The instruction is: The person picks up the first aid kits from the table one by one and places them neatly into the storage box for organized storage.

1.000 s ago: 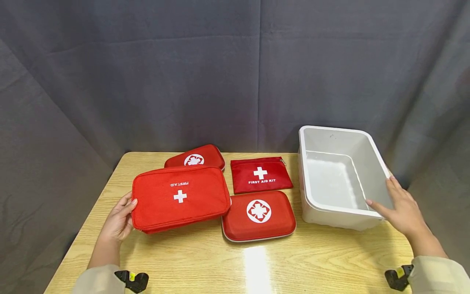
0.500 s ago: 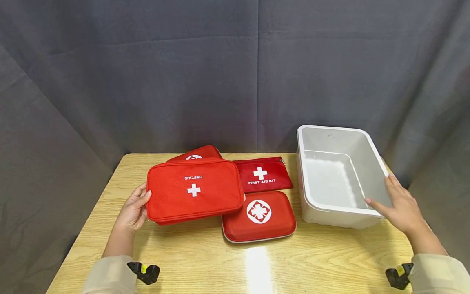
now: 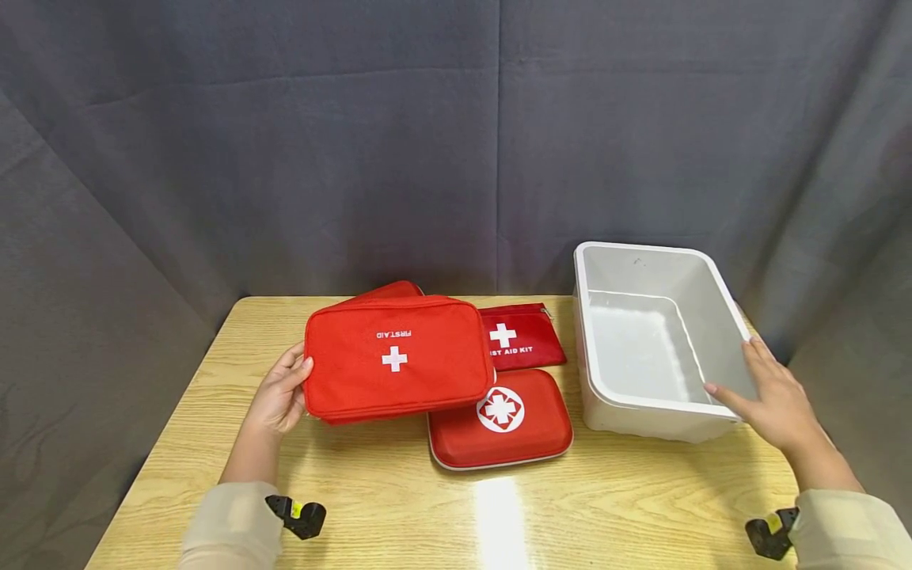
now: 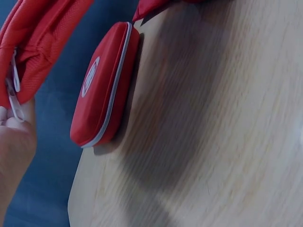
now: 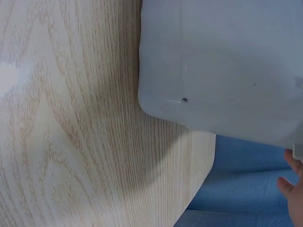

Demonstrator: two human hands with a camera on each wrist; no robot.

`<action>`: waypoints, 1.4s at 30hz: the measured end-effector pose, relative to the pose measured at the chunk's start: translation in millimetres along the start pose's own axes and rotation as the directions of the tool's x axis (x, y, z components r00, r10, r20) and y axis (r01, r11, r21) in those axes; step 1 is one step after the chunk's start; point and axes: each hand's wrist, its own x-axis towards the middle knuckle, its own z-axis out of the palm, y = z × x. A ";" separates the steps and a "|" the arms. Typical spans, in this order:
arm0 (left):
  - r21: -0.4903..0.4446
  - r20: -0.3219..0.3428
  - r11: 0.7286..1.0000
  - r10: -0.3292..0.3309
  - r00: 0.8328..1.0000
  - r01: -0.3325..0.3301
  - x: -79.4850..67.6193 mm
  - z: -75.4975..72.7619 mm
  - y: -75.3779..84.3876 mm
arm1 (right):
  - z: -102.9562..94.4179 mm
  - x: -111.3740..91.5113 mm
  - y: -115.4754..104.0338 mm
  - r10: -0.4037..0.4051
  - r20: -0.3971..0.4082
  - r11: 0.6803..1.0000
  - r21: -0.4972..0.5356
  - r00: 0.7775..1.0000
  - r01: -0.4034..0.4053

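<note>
My left hand (image 3: 279, 396) grips the left end of a red fabric first aid bag (image 3: 399, 388), thumb on top. It is lifted above the table, its white lettering upside down in the head view. In the left wrist view, zipper pulls (image 4: 16, 94) hang at the held end. Partly hidden under the bag are a red hard case (image 3: 399, 290) behind it, a flat first aid pouch (image 3: 523, 336) and another hard case (image 3: 513, 431) with a round white emblem. My right hand (image 3: 780, 400) rests at the near right corner of a white bin (image 3: 659, 410), fingers fairly straight.
The white bin stands at the right of the wooden table (image 3: 385, 514), and no items show inside it. A grey curtain (image 3: 399, 158) hangs behind the table. The table's far left corner lies beyond my left hand.
My left hand has carried the first aid bag rightward and slightly away from me, covering more of the rear case and the pouch. My right hand stays at the bin.
</note>
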 end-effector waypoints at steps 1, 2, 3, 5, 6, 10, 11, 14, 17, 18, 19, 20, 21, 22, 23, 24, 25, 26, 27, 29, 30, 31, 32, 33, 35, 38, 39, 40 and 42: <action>0.004 0.002 1.000 -0.004 1.000 0.004 1.5 1.3 -0.8 | 0.1 0.1 0.1 0.000 0.001 1.000 -0.001 1.000 0.000; 0.006 0.004 1.000 -0.008 1.000 0.007 2.9 2.6 -1.5 | 0.1 0.2 0.2 0.000 0.001 1.000 0.000 1.000 0.000; 0.011 0.009 1.000 -0.010 1.000 0.009 4.0 3.8 -2.2 | 0.1 0.3 0.3 -0.001 0.002 1.000 0.001 1.000 0.001; 0.000 0.026 1.000 -0.013 1.000 0.013 6.0 6.1 -3.0 | 0.4 0.3 0.5 -0.005 0.002 1.000 0.001 1.000 0.005; -0.006 0.035 1.000 -0.013 0.999 0.013 6.6 7.1 -3.2 | 0.8 0.4 0.6 -0.007 0.001 1.000 0.001 1.000 0.007; -0.029 0.060 0.999 -0.014 0.998 0.015 8.8 12.7 -3.3 | 1.9 0.1 0.7 -0.011 0.003 1.000 0.002 1.000 0.011; -0.036 0.066 0.999 -0.013 0.998 0.015 9.4 14.6 -3.3 | 1.9 -0.1 0.7 -0.011 0.003 1.000 0.003 1.000 0.011; -0.047 0.083 0.999 -0.008 0.996 0.012 11.7 22.2 -3.4 | 1.1 -0.6 0.6 -0.014 0.002 1.000 0.001 1.000 0.014; -0.048 0.105 0.999 -0.003 0.994 0.008 15.0 30.5 -4.1 | 0.7 -0.4 0.8 -0.021 -0.006 1.000 0.000 1.000 0.021; -0.045 0.114 0.999 -0.002 0.993 0.007 16.3 33.2 -4.5 | 0.9 -0.2 0.9 -0.022 -0.007 1.000 -0.001 1.000 0.022; -0.047 0.122 0.999 -0.002 0.993 0.008 17.8 35.7 -5.1 | 1.0 -0.1 0.9 -0.021 -0.006 1.000 -0.001 1.000 0.021; -0.044 0.127 0.999 -0.004 0.992 0.009 19.4 37.8 -5.8 | 1.2 0.0 0.8 -0.021 -0.006 1.000 -0.002 1.000 0.021; -0.049 0.132 0.999 -0.007 0.991 0.014 20.9 39.7 -6.6 | 1.3 0.0 0.7 -0.019 -0.004 1.000 -0.001 1.000 0.019; -0.047 0.134 0.999 -0.010 0.991 0.016 22.6 41.6 -7.5 | 1.5 0.1 0.6 -0.017 -0.001 1.000 -0.001 1.000 0.017; -0.044 0.137 0.999 -0.012 0.990 0.018 24.2 43.4 -8.4 | 1.6 0.2 0.4 -0.015 0.002 1.000 0.000 1.000 0.015; -0.039 0.136 0.999 -0.014 0.991 0.020 26.0 45.1 -9.5 | 1.7 0.3 0.2 -0.014 0.005 1.000 0.001 1.000 0.014; -0.038 0.132 0.999 -0.018 0.991 0.023 27.6 46.9 -10.6 | 1.5 0.3 -0.1 -0.014 0.006 1.000 0.003 1.000 0.014; -0.039 0.129 0.999 -0.022 0.991 0.027 29.2 48.9 -11.6 | 1.4 0.3 -0.2 -0.015 0.007 1.000 0.003 1.000 0.015; -0.041 0.127 0.999 -0.024 0.992 0.030 30.7 51.1 -12.7 | 1.2 0.3 -0.3 -0.015 0.009 1.000 0.003 1.000 0.015; -0.034 0.118 0.999 -0.028 0.993 0.033 33.5 55.4 -15.4 | 0.8 0.2 -0.2 -0.018 0.010 1.000 0.002 1.000 0.018; -0.033 0.114 0.999 -0.030 0.993 0.034 34.9 57.4 -17.0 | 0.4 -0.1 -0.2 -0.019 0.009 1.000 0.000 1.000 0.019; -0.034 0.112 0.999 -0.034 0.993 0.038 36.0 59.7 -18.4 | 0.1 -0.2 -0.2 -0.020 0.009 1.000 -0.001 1.000 0.020; -0.035 0.111 0.999 -0.036 0.993 0.040 37.3 61.8 -19.8 | -0.1 -0.3 -0.1 -0.022 0.007 1.000 -0.002 1.000 0.022; -0.031 0.107 0.999 -0.039 0.993 0.042 38.6 63.7 -21.4 | -0.4 -0.5 0.1 -0.023 0.007 1.000 -0.002 1.000 0.023; -0.020 0.098 0.999 -0.046 0.994 0.049 41.0 67.4 -23.9 | -0.8 -1.1 0.1 -0.020 0.008 1.000 0.000 1.000 0.020; -0.005 0.084 0.998 -0.057 0.995 0.058 44.7 72.1 -26.6 | -0.9 -1.7 0.1 -0.019 0.010 1.000 0.003 1.000 0.019; 0.001 0.079 0.998 -0.062 0.995 0.062 45.8 73.5 -27.2 | -1.0 -1.9 0.0 -0.017 0.011 1.000 0.003 1.000 0.017; 0.001 0.077 0.998 -0.064 0.995 0.064 47.0 74.7 -27.7 | -1.1 -1.8 0.0 -0.018 0.013 1.000 0.003 1.000 0.018; -0.003 0.078 0.998 -0.067 0.995 0.067 49.3 76.9 -28.9 | -0.8 -1.3 0.3 -0.025 0.013 1.000 0.002 1.000 0.025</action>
